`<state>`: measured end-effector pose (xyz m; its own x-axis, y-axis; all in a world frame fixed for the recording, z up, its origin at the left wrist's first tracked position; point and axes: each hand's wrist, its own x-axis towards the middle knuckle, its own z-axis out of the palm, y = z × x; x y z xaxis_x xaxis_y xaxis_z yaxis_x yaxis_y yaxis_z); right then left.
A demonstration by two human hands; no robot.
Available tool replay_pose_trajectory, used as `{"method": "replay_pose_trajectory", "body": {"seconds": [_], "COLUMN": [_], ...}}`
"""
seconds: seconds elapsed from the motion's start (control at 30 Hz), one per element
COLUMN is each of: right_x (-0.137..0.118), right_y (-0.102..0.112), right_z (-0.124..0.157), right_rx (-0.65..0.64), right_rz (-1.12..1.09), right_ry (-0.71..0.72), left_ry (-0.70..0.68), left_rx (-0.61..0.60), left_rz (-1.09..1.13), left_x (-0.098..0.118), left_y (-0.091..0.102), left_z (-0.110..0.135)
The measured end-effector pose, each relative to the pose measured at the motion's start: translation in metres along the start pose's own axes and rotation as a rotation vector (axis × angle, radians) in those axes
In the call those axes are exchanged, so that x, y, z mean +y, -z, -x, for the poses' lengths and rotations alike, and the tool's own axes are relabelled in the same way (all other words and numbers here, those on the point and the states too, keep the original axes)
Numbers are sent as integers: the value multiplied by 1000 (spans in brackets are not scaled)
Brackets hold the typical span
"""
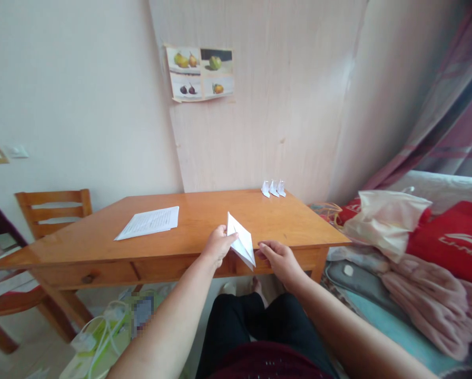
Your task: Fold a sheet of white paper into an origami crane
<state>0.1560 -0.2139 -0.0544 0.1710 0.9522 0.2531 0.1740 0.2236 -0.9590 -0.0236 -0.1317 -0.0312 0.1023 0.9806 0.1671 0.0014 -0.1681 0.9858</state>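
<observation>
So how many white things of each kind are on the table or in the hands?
Folded paper: 1
Small figures: 3
Paper pile: 1
Total: 5, counting the pile as one

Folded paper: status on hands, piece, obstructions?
Left hand gripping folded paper. Right hand beside its lower tip, contact unclear. Paper aloft by near edge of table. Printed sheets off left, apart from both hands.

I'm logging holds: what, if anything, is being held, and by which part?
The left grip holds folded white paper by its left edge; whether the right grip touches it cannot be told.
</observation>
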Motion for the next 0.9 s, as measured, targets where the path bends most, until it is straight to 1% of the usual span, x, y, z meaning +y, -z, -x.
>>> {"method": "replay_pose_trajectory", "body": {"seconds": [0.13,0.27,0.4,0.5,0.63,0.73,0.8,0.9], "right_x": [9,12,9,8,9,10,11,13], "right_y": [9,19,25,26,23,22,22,23], "right_z": [-22,-40,-57,-66,-69,-65,-64,-66], "right_rx": [61,77,25,-58,-182,-250,-265,-240], "right_rz": [94,241,379,462,553,689,728,703], "right_ry": [78,148,223,306,405,509,528,517], "left_ry": [1,9,-2,-40,-130,-233,-310,-415], "left_rx": [21,8,-36,-24,49,69,25,-111], "left_rz": [-113,-201,-290,-366,-503,-634,-706,-771], "left_x": [-7,-14,-20,-25,-29,-25,-21,-15], "left_y": [-8,-14,-21,-21,-11,0,5,8], "left_z": [-29,-56,-80,-92,-98,-96,-94,-92]}}
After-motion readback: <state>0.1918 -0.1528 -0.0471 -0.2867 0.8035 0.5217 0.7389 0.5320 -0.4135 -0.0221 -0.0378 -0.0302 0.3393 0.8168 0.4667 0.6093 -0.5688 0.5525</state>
